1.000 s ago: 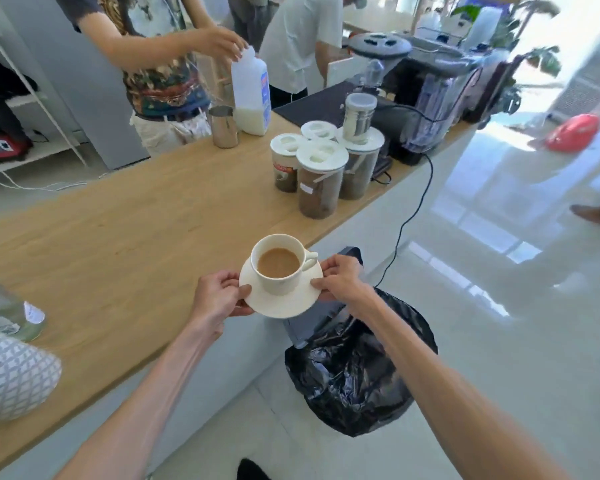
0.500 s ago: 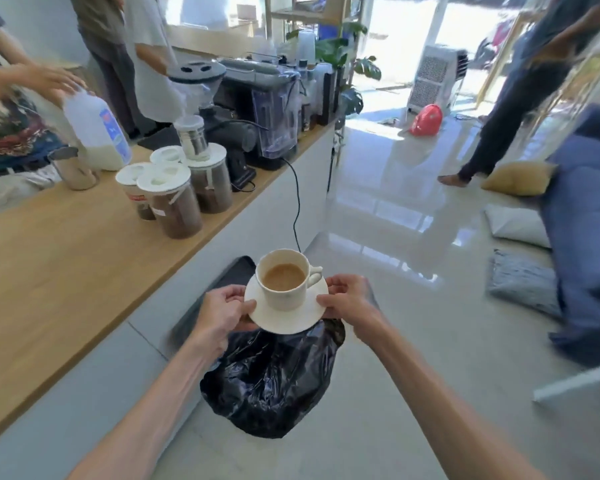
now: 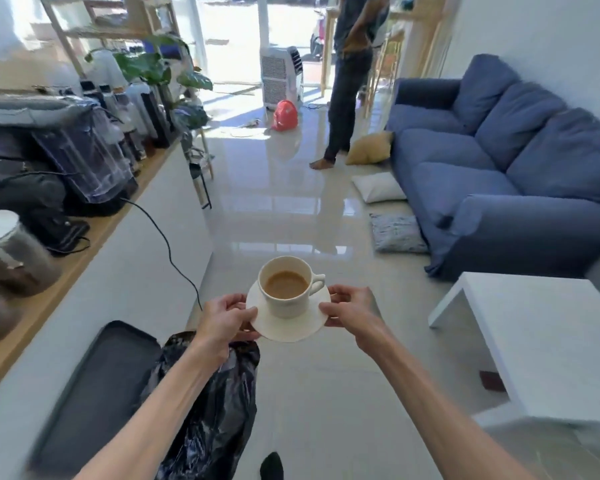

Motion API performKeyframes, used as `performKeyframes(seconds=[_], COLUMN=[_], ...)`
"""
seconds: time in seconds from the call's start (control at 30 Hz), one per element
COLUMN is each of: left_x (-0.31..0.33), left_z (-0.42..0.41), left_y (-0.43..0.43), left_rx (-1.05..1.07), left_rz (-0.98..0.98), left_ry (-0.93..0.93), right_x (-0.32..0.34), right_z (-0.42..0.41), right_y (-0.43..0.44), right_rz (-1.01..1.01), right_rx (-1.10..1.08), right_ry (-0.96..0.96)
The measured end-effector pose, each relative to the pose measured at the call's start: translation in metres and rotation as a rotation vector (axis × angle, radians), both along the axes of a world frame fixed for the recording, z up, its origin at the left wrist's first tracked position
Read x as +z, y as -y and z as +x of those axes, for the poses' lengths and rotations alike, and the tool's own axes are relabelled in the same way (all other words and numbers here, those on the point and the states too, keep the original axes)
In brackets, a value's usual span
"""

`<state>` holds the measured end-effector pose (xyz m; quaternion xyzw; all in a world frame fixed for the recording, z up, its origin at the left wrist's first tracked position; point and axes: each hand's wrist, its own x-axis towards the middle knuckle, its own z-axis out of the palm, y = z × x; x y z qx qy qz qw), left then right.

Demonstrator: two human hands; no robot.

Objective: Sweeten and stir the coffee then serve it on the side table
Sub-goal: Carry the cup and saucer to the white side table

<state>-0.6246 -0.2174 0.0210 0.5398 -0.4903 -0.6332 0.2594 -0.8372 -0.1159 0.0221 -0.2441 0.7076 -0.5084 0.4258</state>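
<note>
A white cup point(image 3: 288, 296) of milky coffee stands upright on a white saucer point(image 3: 291, 325), its handle pointing right. I hold the saucer in the air over the tiled floor. My left hand point(image 3: 226, 318) pinches the saucer's left rim and my right hand point(image 3: 352, 311) pinches its right rim. The white side table point(image 3: 541, 341) stands low at the right, in front of the sofa, apart from the cup.
The wooden counter point(image 3: 66, 271) with a coffee machine point(image 3: 80, 157) and jars runs along the left. A black bin bag point(image 3: 212, 407) hangs below my left arm. A blue sofa point(image 3: 499, 168) and floor cushions point(image 3: 395, 233) lie right. A person point(image 3: 350, 77) stands ahead.
My view has swung right, away from the counter toward the room. The cup and saucer stay level in both hands, and the white side table has come into view.
</note>
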Motion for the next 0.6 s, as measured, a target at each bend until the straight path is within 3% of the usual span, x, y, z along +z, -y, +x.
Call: performKeyframes(seconds=[0.6], left_x=[0.003], left_z=[-0.285], left_y=[0.057], left_rx=[-0.622], left_rz=[-0.012], left_ry=[-0.002], right_x=[0.011], right_z=[-0.179], right_y=[-0.045], right_rz=[-0.039], right_rx=[-0.625], right_ry=[-0.023])
